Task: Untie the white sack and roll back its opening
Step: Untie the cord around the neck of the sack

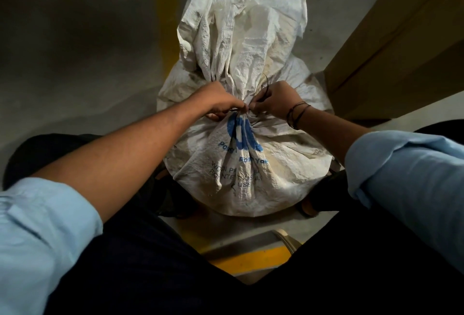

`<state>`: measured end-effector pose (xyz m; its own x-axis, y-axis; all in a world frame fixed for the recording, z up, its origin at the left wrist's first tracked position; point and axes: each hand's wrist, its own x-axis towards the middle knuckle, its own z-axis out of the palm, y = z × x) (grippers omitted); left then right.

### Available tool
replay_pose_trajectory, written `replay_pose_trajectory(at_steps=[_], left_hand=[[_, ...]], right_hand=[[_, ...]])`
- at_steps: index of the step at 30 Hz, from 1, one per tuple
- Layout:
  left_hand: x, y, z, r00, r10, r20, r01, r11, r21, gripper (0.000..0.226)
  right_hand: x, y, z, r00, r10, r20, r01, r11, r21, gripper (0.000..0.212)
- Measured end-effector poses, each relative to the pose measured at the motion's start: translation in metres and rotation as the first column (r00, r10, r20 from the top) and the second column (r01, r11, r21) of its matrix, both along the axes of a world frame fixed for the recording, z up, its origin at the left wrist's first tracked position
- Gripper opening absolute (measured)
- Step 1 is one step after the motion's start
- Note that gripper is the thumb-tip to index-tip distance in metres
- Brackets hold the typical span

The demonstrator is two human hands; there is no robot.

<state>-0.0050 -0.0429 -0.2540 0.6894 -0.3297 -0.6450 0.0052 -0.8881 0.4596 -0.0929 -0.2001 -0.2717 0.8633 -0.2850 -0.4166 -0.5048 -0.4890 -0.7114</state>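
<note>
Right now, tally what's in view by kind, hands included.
White sack: 1
Dark tie cord: 1
Hands, left and right: 2
Cardboard box: 1
Total: 5

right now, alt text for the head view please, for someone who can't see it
Both hands, left hand and right hand, pinch a dark tie cinching the neck of a white sack standing on the floor between the person's legs. A cardboard box sits to the right.
</note>
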Motion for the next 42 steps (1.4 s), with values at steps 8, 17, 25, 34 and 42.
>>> replay_pose_trajectory(at_steps=[8,17,25,34,42], left_hand=[[-0.006,-0.009,0.005,0.999,-0.035,0.028,0.033,0.997,0.07,0.056],[-0.009,-0.018,0.002,0.994,-0.066,0.083,0.054,0.99,0.132,0.043],[0.004,-0.005,-0.007,0.998,-0.067,0.01,0.066,0.994,0.09,0.045],[0.01,0.013,-0.022,1.0,-0.009,-0.026,0.01,1.0,0.02,0.07],[0.003,0.02,-0.025,0.998,-0.04,-0.051,0.039,0.999,-0.003,0.055]], right_hand=[[0.0,0.0,0.0,0.999,0.041,0.025,-0.041,0.999,-0.016,0.008],[-0.005,0.007,0.0,0.991,0.118,0.066,-0.115,0.992,-0.043,0.009],[-0.022,0.011,-0.004,0.919,0.305,0.249,-0.263,0.946,-0.19,0.025],[-0.026,0.01,-0.016,0.852,0.445,0.276,-0.37,0.885,-0.284,0.033],[-0.019,0.023,-0.018,0.884,0.459,0.09,-0.406,0.848,-0.34,0.023]])
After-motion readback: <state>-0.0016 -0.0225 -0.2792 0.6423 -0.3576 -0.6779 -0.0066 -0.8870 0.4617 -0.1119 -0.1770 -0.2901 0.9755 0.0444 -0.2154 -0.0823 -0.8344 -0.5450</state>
